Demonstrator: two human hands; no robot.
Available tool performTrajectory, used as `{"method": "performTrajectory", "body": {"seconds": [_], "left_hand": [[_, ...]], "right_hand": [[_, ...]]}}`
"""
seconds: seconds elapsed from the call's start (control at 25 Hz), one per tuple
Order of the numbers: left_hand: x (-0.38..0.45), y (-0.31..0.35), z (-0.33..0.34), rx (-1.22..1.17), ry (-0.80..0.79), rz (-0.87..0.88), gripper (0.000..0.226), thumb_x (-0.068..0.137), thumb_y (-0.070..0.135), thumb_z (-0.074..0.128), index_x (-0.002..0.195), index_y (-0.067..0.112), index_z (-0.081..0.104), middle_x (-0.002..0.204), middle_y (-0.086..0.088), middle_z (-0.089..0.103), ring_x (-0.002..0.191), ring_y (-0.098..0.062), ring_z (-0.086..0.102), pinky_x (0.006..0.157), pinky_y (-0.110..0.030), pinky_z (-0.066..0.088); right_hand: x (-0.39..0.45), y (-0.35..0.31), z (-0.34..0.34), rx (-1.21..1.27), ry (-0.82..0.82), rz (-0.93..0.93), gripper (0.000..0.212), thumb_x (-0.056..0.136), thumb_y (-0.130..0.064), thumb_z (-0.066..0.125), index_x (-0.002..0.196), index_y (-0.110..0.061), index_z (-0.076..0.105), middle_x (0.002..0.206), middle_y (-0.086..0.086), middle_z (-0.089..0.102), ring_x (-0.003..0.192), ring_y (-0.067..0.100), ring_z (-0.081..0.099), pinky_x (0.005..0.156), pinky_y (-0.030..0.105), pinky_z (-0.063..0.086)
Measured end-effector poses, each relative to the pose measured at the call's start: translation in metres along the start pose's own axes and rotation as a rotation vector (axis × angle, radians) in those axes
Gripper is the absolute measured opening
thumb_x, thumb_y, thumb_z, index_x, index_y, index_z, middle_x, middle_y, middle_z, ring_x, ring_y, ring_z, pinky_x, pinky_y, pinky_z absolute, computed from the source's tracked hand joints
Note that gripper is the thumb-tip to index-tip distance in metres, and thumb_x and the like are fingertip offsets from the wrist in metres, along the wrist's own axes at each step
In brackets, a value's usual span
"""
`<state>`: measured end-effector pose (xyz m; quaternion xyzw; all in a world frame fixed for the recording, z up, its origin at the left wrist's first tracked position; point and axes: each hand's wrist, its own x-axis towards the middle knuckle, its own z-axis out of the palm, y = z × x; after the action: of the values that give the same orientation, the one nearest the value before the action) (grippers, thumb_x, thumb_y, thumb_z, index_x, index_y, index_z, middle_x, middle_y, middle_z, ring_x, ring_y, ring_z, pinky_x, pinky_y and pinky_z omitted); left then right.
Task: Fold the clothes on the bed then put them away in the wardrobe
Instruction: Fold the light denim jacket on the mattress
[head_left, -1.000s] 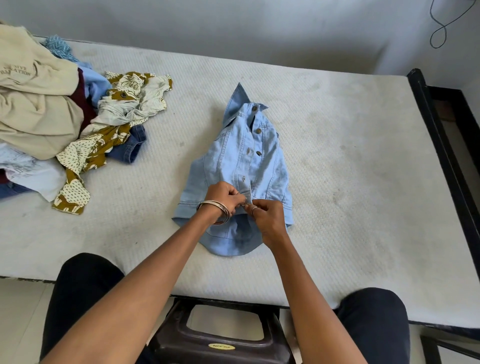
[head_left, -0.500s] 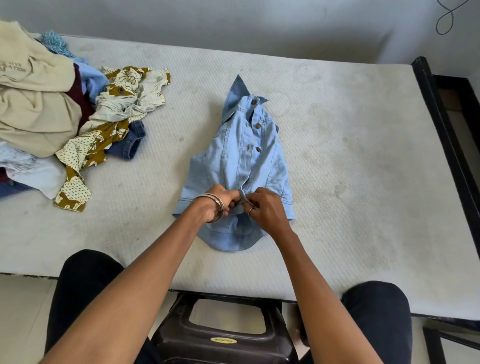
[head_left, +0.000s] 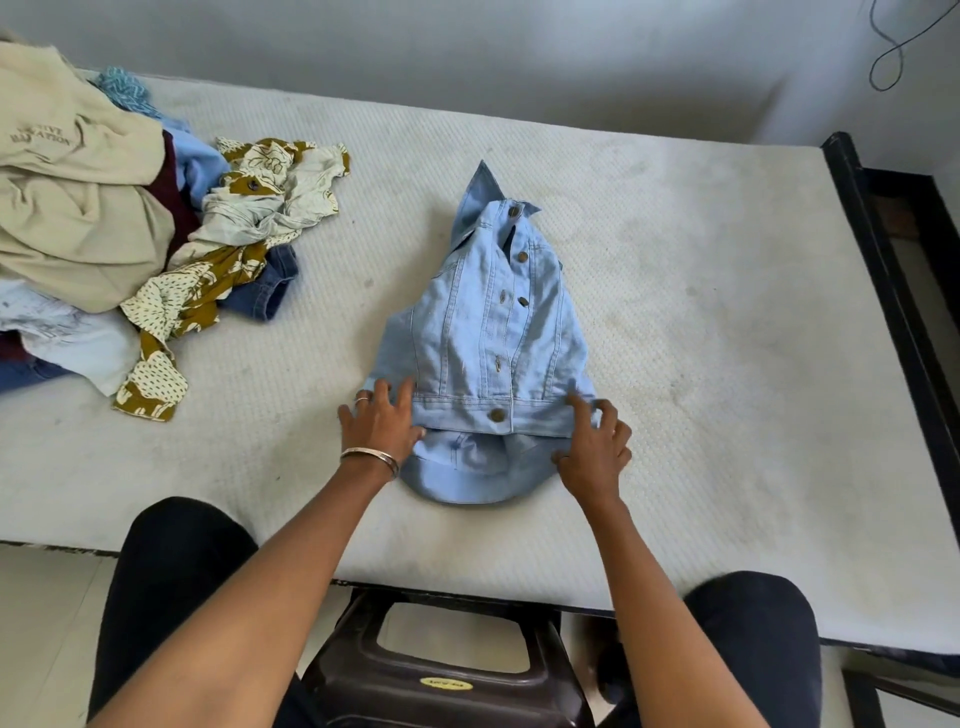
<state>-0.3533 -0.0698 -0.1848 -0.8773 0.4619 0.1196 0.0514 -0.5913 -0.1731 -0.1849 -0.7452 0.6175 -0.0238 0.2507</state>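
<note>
While a heap of unfolded clothes (head_left: 109, 249) is piled at the bed's far left, well apart, a dark stool (head_left: 447, 670) is seen below the mattress (head_left: 727, 364) edge. At mid-mattress a pale blue denim jacket (head_left: 488, 332) is laid buttoned, collar away. Its hem is pressed by the left hand (head_left: 382, 423) with fingers spread flat, and touched by the right hand (head_left: 595, 447), fingers loosely bent, nothing grasped.

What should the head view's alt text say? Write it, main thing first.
A person's left hand and right hand rest at either end of the buttoned hem of a light blue denim jacket lying on a white mattress. A pile of unfolded clothes sits at far left.
</note>
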Motion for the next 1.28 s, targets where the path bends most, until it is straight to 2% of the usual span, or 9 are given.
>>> {"method": "performTrajectory", "body": {"seconds": [0.12,0.36,0.52,0.68,0.76,0.92,1.08,1.2,1.28], "left_hand": [[0.008,-0.011,0.005,-0.136,0.047,-0.144,0.039,0.089,0.023,0.057,0.127,0.022,0.049,0.126,-0.013,0.043,0.114,-0.038,0.046,0.089,-0.052,0.044],[0.025,0.007,-0.049,-1.046,0.242,-0.538,0.027,0.089,0.0,0.043,0.111,0.01,0.054,0.094,-0.013,0.058,0.094,-0.035,0.059,0.071,-0.032,0.041],[0.059,-0.031,-0.144,-0.782,0.397,-0.168,0.015,0.086,0.008,0.052,0.1,0.009,0.057,0.088,-0.012,0.055,0.082,-0.032,0.057,0.066,-0.036,0.04],[0.069,-0.05,-0.258,-1.196,0.808,-0.218,0.04,0.085,0.048,0.06,0.09,0.014,0.04,0.073,0.003,0.045,0.073,-0.024,0.047,0.065,-0.032,0.031],[0.053,-0.049,-0.249,-1.054,0.745,-0.16,0.052,0.081,0.063,0.061,0.092,0.016,0.041,0.074,0.001,0.048,0.066,-0.022,0.045,0.059,-0.033,0.033],[0.004,-0.088,-0.12,-0.68,0.033,-0.053,0.066,0.072,0.074,0.06,0.104,0.018,0.053,0.08,-0.003,0.051,0.067,-0.02,0.049,0.059,-0.033,0.04],[-0.042,-0.118,-0.006,0.052,-0.664,0.081,0.056,0.1,0.022,0.048,0.15,0.035,0.026,0.153,-0.017,0.026,0.135,-0.03,0.036,0.109,-0.034,0.032],[-0.049,-0.102,-0.014,0.303,-0.816,0.099,0.071,0.091,0.037,0.058,0.152,0.034,0.02,0.155,-0.016,0.02,0.138,-0.034,0.031,0.111,-0.043,0.033],[-0.046,-0.07,-0.038,0.388,-0.775,0.041,0.08,0.081,0.05,0.066,0.148,0.022,0.03,0.153,-0.011,0.025,0.139,-0.038,0.027,0.106,-0.059,0.033]], "right_hand": [[0.018,0.017,-0.002,0.2,0.011,0.176,0.057,0.083,-0.02,0.074,0.131,-0.024,0.044,0.131,0.009,0.052,0.121,0.039,0.044,0.093,0.053,0.041],[0.036,-0.037,-0.031,0.929,0.163,0.325,0.013,0.097,-0.015,0.052,0.109,-0.013,0.051,0.102,0.012,0.061,0.086,0.023,0.056,0.074,0.029,0.046],[0.085,-0.058,-0.134,0.392,0.45,-0.123,0.028,0.081,0.005,0.053,0.103,-0.006,0.066,0.096,0.018,0.067,0.088,0.035,0.061,0.073,0.027,0.038],[0.094,-0.096,-0.227,0.2,0.807,-0.499,0.048,0.071,0.011,0.046,0.11,-0.011,0.065,0.1,0.015,0.054,0.092,0.031,0.051,0.069,0.033,0.037],[0.074,-0.09,-0.208,0.097,0.8,-0.6,0.043,0.075,0.005,0.05,0.111,-0.013,0.067,0.099,0.015,0.054,0.093,0.033,0.05,0.069,0.037,0.043],[0.039,-0.003,-0.12,-0.154,0.158,-0.551,0.045,0.078,-0.014,0.047,0.116,-0.016,0.071,0.108,0.016,0.064,0.1,0.039,0.061,0.081,0.041,0.05],[-0.006,0.07,-0.063,-0.459,-0.567,-0.331,0.044,0.08,-0.024,0.074,0.123,-0.031,0.064,0.134,0.001,0.056,0.123,0.022,0.052,0.101,0.025,0.037],[-0.016,0.061,-0.062,-0.584,-0.9,-0.187,0.059,0.061,-0.051,0.086,0.112,-0.029,0.067,0.121,-0.001,0.06,0.112,0.021,0.057,0.095,0.03,0.046],[-0.01,0.033,-0.061,-0.64,-0.825,-0.181,0.052,0.068,-0.057,0.08,0.092,-0.013,0.065,0.091,0.0,0.065,0.092,0.024,0.064,0.086,0.035,0.05]]}}
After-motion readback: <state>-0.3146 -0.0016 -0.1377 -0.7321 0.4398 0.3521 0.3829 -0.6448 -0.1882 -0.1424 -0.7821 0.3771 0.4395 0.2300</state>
